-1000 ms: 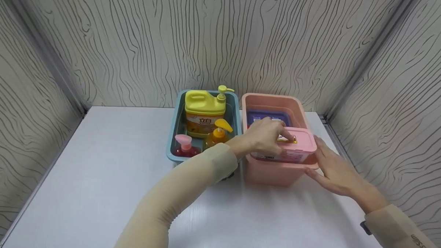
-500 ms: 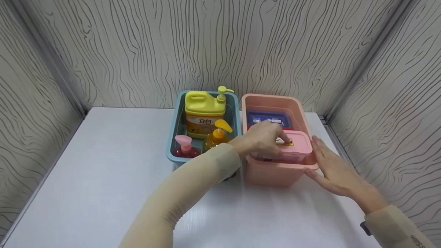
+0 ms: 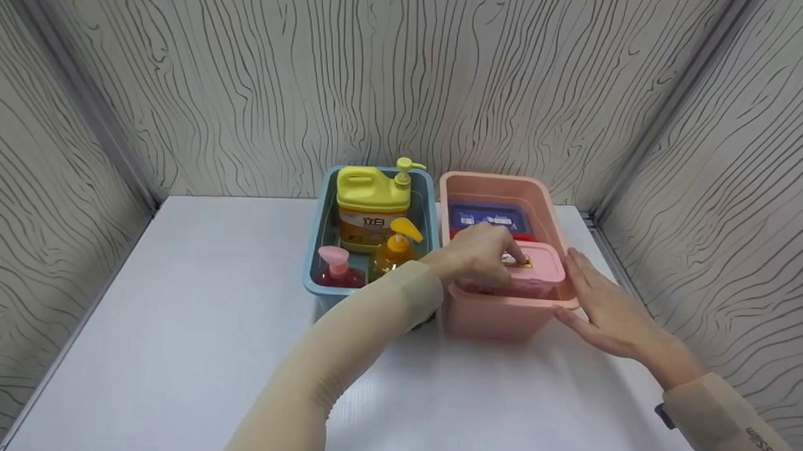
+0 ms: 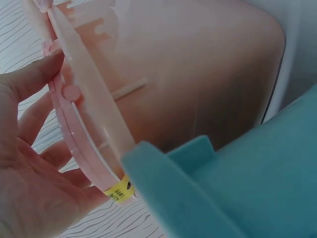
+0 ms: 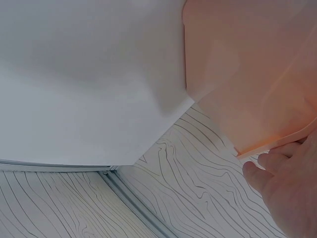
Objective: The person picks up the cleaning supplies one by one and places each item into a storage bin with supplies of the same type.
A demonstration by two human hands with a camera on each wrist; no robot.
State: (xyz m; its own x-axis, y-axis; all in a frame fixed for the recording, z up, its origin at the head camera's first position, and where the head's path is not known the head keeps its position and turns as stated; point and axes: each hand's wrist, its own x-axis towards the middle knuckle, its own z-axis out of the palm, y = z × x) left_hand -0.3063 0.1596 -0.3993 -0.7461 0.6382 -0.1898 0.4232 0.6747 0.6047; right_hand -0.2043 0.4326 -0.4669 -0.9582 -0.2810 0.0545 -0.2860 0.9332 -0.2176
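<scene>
In the head view my left hand [image 3: 480, 253] grips a pink-lidded plastic box [image 3: 544, 262] from above, fingers across its lid. The box sits inside the front of a peach plastic bin [image 3: 495, 315], its lower part hidden by the bin's front wall. In the left wrist view the box's pink lid edge [image 4: 74, 134] with a yellow label lies beside the bin rim [image 4: 99, 104]. My right hand [image 3: 605, 309] lies with straight fingers along the bin's right rim. From the right wrist view, its fingertips [image 5: 257, 173] touch that rim's edge.
Behind the box, a blue-lidded container [image 3: 489, 215] and something red lie in the peach bin. To its left, a blue bin [image 3: 312, 249] holds a yellow jug [image 3: 373, 208], an orange-pump bottle [image 3: 395, 252] and a pink-pump bottle [image 3: 337, 263]. Patterned walls enclose the white table [image 3: 191, 331].
My left hand has moved the pink-lidded box down and slightly left, deeper into the peach bin. More of the blue-lidded container shows. My right hand has stayed nearly still at the rim.
</scene>
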